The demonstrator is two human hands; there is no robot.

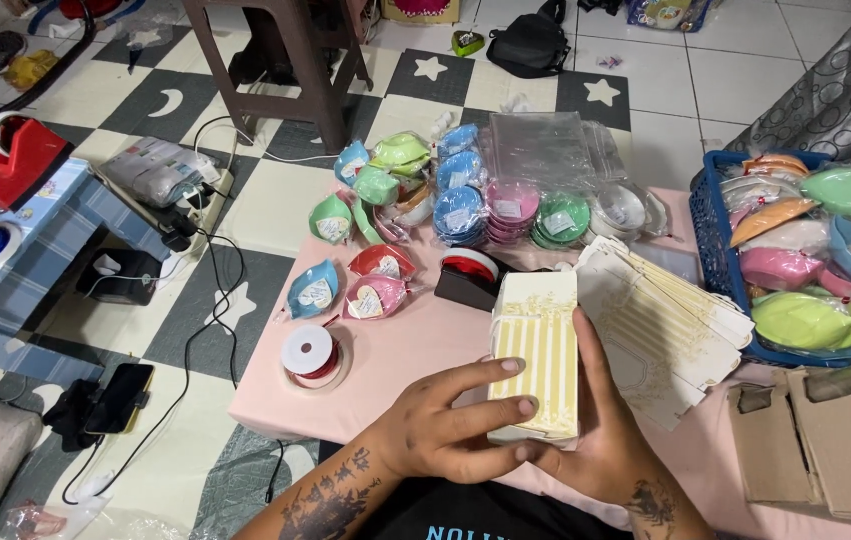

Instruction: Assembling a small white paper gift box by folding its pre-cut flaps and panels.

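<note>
A cream box with yellow stripes [537, 345] stands upright between both my hands, low in the middle of the head view. My left hand [450, 425] wraps its lower left side, fingers laid across the front. From below and to the right, my right hand [600, 440] cups the box, thumb along its right edge. Right beside the box lies a fanned stack of flat, unfolded striped boxes [670, 315] on the pink table [395, 360].
Wrapped leaf-shaped and round coloured plates [465, 195] crowd the table's far side, with a black tape dispenser [467, 275] and a red ribbon spool [308, 353]. A blue basket [710, 235] of wrapped plates sits at right, brown paper bags [825, 440] below it. Cables and a phone [120, 397] lie on the floor.
</note>
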